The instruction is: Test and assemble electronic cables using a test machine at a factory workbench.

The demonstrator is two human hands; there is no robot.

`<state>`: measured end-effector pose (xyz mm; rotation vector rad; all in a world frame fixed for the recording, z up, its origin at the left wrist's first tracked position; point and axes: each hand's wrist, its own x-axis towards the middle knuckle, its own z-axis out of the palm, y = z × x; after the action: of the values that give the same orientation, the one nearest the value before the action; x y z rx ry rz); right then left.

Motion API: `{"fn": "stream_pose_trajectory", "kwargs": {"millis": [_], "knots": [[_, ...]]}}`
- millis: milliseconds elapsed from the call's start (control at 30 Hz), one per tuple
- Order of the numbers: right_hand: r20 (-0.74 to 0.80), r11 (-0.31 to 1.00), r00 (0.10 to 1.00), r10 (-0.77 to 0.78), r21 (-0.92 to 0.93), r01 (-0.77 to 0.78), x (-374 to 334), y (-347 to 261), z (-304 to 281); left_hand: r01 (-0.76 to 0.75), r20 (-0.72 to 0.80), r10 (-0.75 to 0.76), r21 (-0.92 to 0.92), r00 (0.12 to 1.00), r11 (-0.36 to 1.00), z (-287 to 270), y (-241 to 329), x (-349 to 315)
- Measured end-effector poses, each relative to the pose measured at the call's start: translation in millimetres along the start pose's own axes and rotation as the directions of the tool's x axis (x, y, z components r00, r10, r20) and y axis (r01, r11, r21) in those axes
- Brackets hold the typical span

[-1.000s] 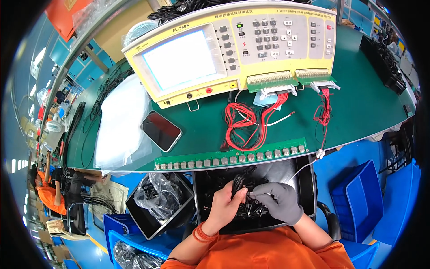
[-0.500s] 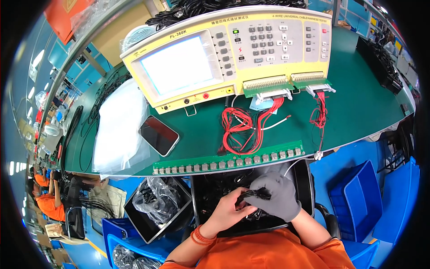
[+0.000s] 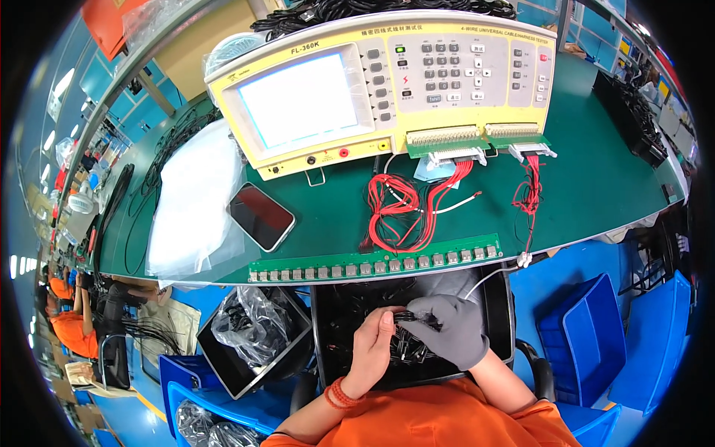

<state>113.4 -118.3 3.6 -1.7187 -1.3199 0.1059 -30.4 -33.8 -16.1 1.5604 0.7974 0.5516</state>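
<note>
Over a black bin (image 3: 488, 357) of black cables below the bench, my two hands meet at a small bundle of short black cables (image 3: 410, 316). My bare left hand (image 3: 370, 346), with a red bead bracelet at the wrist, pinches the bundle's left end, thumb raised. A grey glove covers my right hand (image 3: 453, 331), whose fingers close round the right end and partly hide it. More loose black cables (image 3: 410, 349) hang or lie just beneath; which of these belong to the bundle I cannot tell.
A yellow-and-white cable tester (image 3: 298, 104) with red wires (image 3: 395, 208) stands on the green bench. A connector board (image 3: 372, 267) runs along its front edge. Also there: a phone (image 3: 261, 216), plastic sheets (image 3: 190, 208), a bag-filled bin (image 3: 253, 328), a blue crate (image 3: 585, 339).
My left hand has turned more upright, its thumb now pointing up against the bundle. My gloved right hand has shifted slightly left and flattened over the cables. The whole view has moved a little.
</note>
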Motion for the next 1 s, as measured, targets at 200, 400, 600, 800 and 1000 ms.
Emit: {"fn": "stream_pose_trajectory", "kwargs": {"millis": [200, 400, 600, 800, 1000], "knots": [[0.089, 0.975, 0.989, 0.119, 0.176, -0.133, -9, 2, 0, -0.039, 0.196, 0.035, 0.017, 0.98, 0.999, -7, 6, -5], [0.03, 0.997, 0.999, 0.009, 0.07, -0.011, -10, -3, 7, -0.426, 0.056, 0.44, 0.383, 0.896, 0.82, -6, 10, 0], [-0.149, 0.991, 0.981, -0.127, -0.053, 0.12, -19, 0, 18, -0.213, 0.036, 0.212, 0.265, 0.977, 0.94, -7, 12, 2], [0.277, 0.748, 0.87, 0.409, 0.445, -0.493, -8, 4, 7, -0.21, 0.052, 0.205, 0.347, 0.977, 0.914, -6, 12, 0], [0.539, 0.456, 0.785, 0.307, 0.64, -0.618, -10, 25, -3, 0.257, 0.238, -0.176, -0.376, 0.955, 0.89, -14, -3, 0]]}}
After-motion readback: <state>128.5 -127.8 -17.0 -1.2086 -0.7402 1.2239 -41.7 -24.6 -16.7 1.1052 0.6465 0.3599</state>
